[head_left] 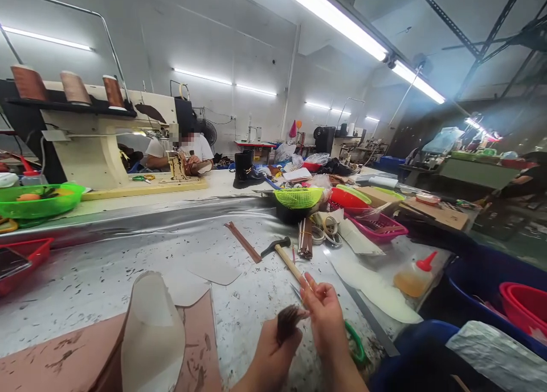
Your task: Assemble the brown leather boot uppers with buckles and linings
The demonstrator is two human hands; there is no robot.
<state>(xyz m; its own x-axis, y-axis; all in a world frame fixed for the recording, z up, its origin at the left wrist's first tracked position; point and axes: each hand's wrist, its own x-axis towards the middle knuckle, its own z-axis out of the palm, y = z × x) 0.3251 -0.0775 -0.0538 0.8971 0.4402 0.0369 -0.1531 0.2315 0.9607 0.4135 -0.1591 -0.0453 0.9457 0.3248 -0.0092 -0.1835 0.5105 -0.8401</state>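
Note:
My left hand (273, 346) is closed around a dark brown, crumpled piece of material (289, 322), which looks like leather. Touching it or just beside it, my right hand (325, 318) has its fingers curled together; what they pinch, if anything, is hidden. A hammer (287, 261) lies beyond, its wooden handle running toward my right fingertips. Green-handled scissors (355, 343) lie partly under my right wrist. Left of my hands are a pale sole-shaped piece (154, 329) and pinkish-brown sheet material (200, 335). A brown zipper-like strip (243, 242) lies left of the hammer.
A sewing machine (106, 130) stands at the left, with a person (200, 147) working behind it. Green (299, 197) and pink baskets (380, 232), tape rolls (331, 225) and a red-tipped glue bottle (414, 278) sit on the right. Blue bins (465, 278) flank the table's right edge.

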